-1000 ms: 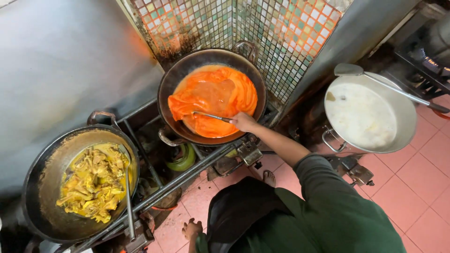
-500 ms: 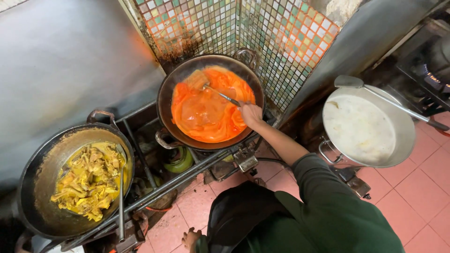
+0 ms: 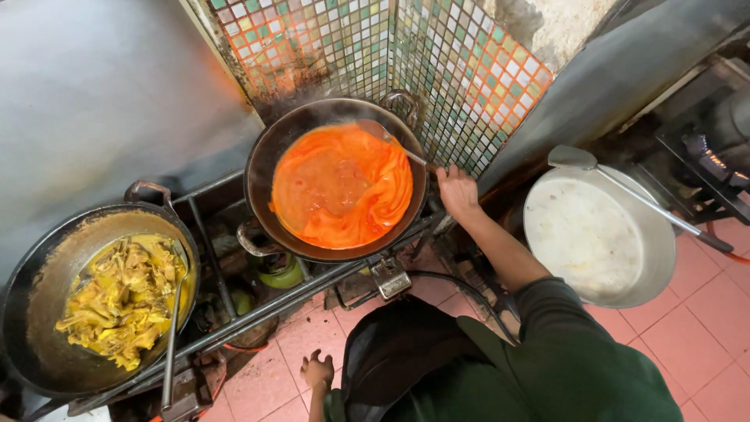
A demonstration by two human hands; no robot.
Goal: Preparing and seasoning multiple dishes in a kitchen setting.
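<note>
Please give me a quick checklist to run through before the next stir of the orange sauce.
1. Right hand grips the ladle handle: ok.
2. Ladle bowl sits in the orange sauce at the far rim: ok.
3. Sauce stays inside the middle wok, below its rim: ok.
4. Left hand is open, holds nothing and hangs low, clear of the burners: ok.
5. Left wok of yellow food has its own utensil resting in it: ok.
6. Flame under the middle wok: cannot tell, hidden by the pan.
</note>
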